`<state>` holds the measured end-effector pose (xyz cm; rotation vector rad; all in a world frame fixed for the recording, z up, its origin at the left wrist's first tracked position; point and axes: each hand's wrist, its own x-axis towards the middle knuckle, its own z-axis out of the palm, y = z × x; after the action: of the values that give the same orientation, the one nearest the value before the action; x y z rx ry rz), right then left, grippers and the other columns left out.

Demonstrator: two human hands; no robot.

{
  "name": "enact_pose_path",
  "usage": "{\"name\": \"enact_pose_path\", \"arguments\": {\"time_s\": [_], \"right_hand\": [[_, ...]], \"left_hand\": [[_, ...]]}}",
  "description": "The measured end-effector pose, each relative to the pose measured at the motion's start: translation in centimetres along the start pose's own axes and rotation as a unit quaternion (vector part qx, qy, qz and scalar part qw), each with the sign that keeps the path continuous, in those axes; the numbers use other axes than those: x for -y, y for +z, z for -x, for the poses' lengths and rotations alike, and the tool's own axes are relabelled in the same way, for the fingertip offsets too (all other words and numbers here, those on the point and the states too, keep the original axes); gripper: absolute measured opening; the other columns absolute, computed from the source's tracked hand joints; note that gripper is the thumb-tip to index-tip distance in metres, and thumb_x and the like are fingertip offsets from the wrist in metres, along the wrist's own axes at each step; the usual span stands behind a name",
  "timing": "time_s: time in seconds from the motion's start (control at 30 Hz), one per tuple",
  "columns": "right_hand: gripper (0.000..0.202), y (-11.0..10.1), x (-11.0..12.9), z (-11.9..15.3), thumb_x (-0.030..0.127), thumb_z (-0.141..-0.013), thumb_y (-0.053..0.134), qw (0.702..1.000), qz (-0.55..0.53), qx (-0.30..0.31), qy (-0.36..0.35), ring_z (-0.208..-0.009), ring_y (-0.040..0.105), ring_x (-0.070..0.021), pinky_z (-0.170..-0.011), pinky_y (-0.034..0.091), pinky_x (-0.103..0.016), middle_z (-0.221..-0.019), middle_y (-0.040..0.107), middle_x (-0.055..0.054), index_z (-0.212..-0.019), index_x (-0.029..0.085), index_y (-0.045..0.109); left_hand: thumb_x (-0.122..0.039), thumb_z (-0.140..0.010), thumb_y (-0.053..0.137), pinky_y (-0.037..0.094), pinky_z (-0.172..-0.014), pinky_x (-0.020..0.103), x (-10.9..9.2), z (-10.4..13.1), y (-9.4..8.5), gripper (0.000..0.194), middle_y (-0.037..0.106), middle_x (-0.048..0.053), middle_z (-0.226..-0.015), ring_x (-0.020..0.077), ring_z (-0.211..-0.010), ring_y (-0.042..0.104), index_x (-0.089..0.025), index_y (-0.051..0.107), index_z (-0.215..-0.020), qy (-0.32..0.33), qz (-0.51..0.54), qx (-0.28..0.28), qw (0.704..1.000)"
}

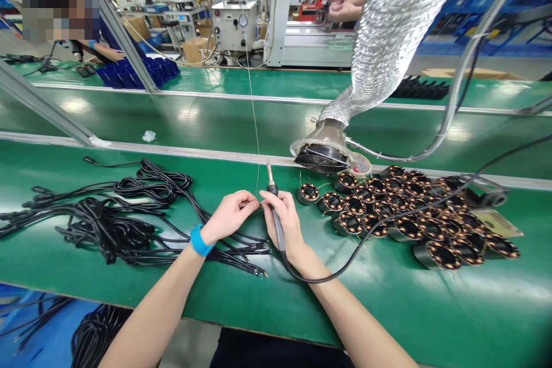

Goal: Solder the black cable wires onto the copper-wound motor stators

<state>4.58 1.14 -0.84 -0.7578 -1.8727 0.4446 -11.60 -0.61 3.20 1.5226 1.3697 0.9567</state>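
My right hand [284, 218] is closed around a soldering iron [278, 229], its metal tip pointing up and away from me. Beside it, my left hand [233, 213], with a blue band at the wrist, is pinched shut, its fingertips meeting those of the right. A thin solder wire [254, 121] hangs from above and runs down to these fingertips; its end is hidden there. Stripped ends of black cables [254, 264] lie just below my hands. To the right, several motor stators [348, 223] with copper windings stand in rows, one [307, 194] slightly apart.
A fume extractor hood [323, 149] on a foil duct [383, 29] hangs over the bench's back. Black cable bundles [107, 227] cover the left side. The iron's cord [353, 256] crosses over the stators. Beyond the divider are a person's hand [345, 7] and another person's arm [106, 52].
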Motion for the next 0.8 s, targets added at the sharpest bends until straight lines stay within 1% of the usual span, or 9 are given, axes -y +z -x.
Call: {"name": "enact_pose_path", "arguments": {"time_s": [0.07, 0.13, 0.2, 0.3, 0.37, 0.47, 0.57, 0.67, 0.8], "right_hand": [[0.044, 0.1, 0.0, 0.2, 0.011, -0.096, 0.047, 1.0, 0.004, 0.002, 0.003, -0.088, 0.061, -0.0134, -0.082, 0.055, -0.029, -0.105, 0.051, -0.005, -0.135, 0.031, 0.051], [0.043, 0.0, 0.0, 0.3, 0.012, -0.096, 0.048, 1.0, 0.002, -0.002, 0.004, -0.088, 0.062, -0.0133, -0.082, 0.055, -0.028, -0.106, 0.053, -0.006, -0.134, 0.031, 0.052], [0.043, -0.2, 0.1, 0.4, 0.013, -0.095, 0.05, 1.0, 0.001, -0.014, 0.01, -0.089, 0.063, -0.0137, -0.082, 0.054, -0.028, -0.105, 0.055, -0.006, -0.133, 0.031, 0.053], [0.04, -1.2, 0.4, 0.4, 0.015, -0.095, 0.051, 0.999, 0.005, -0.037, 0.028, -0.088, 0.064, -0.0153, -0.082, 0.054, -0.03, -0.101, 0.06, -0.005, -0.132, 0.028, 0.054], [0.034, -2.1, 0.6, 0.6, 0.017, -0.095, 0.051, 0.997, 0.003, -0.057, 0.045, -0.087, 0.066, -0.0171, -0.081, 0.054, -0.031, -0.097, 0.066, -0.006, -0.126, 0.026, 0.06], [0.023, -3.1, 1.0, 0.9, 0.02, -0.095, 0.048, 0.992, -0.024, -0.085, 0.085, -0.085, 0.069, -0.0189, -0.079, 0.054, -0.033, -0.093, 0.072, -0.004, -0.106, 0.023, 0.068], [0.026, -3.5, 1.3, 1.3, 0.023, -0.095, 0.045, 0.989, -0.044, -0.093, 0.108, -0.075, 0.069, -0.019, -0.074, 0.054, -0.033, -0.082, 0.073, -0.002, -0.09, 0.023, 0.07], [0.027, -3.5, 1.4, 1.4, 0.026, -0.094, 0.046, 0.99, -0.031, -0.089, 0.107, -0.069, 0.068, -0.0186, -0.07, 0.054, -0.033, -0.076, 0.073, -0.002, -0.086, 0.024, 0.071], [0.028, -3.3, 1.5, 1.3, 0.027, -0.094, 0.045, 0.991, -0.022, -0.084, 0.102, -0.068, 0.068, -0.0179, -0.068, 0.053, -0.031, -0.076, 0.073, -0.002, -0.083, 0.024, 0.071]], "left_hand": [[-0.04, -0.086, 0.058, 0.038, -0.065, 0.025, 0.0, -0.1, 0.2, 0.027, 0.057, 0.0, -0.071, 0.014, -0.068, 0.049, -0.016, 0.059, -0.074, -0.021, 0.053, 0.005, 0.998], [-0.039, -0.083, 0.059, 0.038, -0.065, 0.024, 0.1, -0.2, 0.4, 0.027, 0.055, -0.001, -0.068, 0.0131, -0.066, 0.048, -0.016, 0.057, -0.07, -0.037, 0.081, 0.0, 0.996], [-0.036, -0.081, 0.06, 0.037, -0.064, 0.024, 0.2, -0.3, 0.4, 0.025, 0.055, -0.001, -0.067, 0.0125, -0.065, 0.047, -0.016, 0.057, -0.068, -0.047, 0.083, -0.007, 0.995], [-0.032, -0.079, 0.059, 0.035, -0.061, 0.023, 0.3, -0.4, 0.3, 0.021, 0.054, -0.002, -0.065, 0.011, -0.061, 0.045, -0.015, 0.06, -0.068, -0.068, 0.078, -0.001, 0.995], [-0.032, -0.078, 0.06, 0.032, -0.057, 0.023, 0.3, -0.4, 0.2, 0.019, 0.052, -0.003, -0.062, 0.0098, -0.057, 0.041, -0.015, 0.061, -0.069, -0.087, 0.08, 0.008, 0.993], [-0.032, -0.077, 0.061, 0.029, -0.054, 0.023, 0.2, -0.4, 0.2, 0.019, 0.051, -0.004, -0.062, 0.0089, -0.054, 0.038, -0.015, 0.061, -0.069, -0.1, 0.085, 0.015, 0.991], [-0.031, -0.078, 0.06, 0.026, -0.053, 0.023, 0.1, -0.4, 0.4, 0.018, 0.05, -0.004, -0.061, 0.0089, -0.054, 0.036, -0.015, 0.061, -0.069, -0.101, 0.08, 0.011, 0.992], [-0.03, -0.078, 0.059, 0.025, -0.054, 0.024, 0.1, -0.5, 0.6, 0.018, 0.048, -0.004, -0.06, 0.0089, -0.054, 0.035, -0.015, 0.061, -0.068, -0.102, 0.077, 0.006, 0.992], [-0.031, -0.078, 0.059, 0.026, -0.055, 0.024, 0.2, -0.5, 0.7, 0.019, 0.049, -0.004, -0.061, 0.0091, -0.056, 0.036, -0.015, 0.061, -0.068, -0.095, 0.081, 0.001, 0.992]]}}
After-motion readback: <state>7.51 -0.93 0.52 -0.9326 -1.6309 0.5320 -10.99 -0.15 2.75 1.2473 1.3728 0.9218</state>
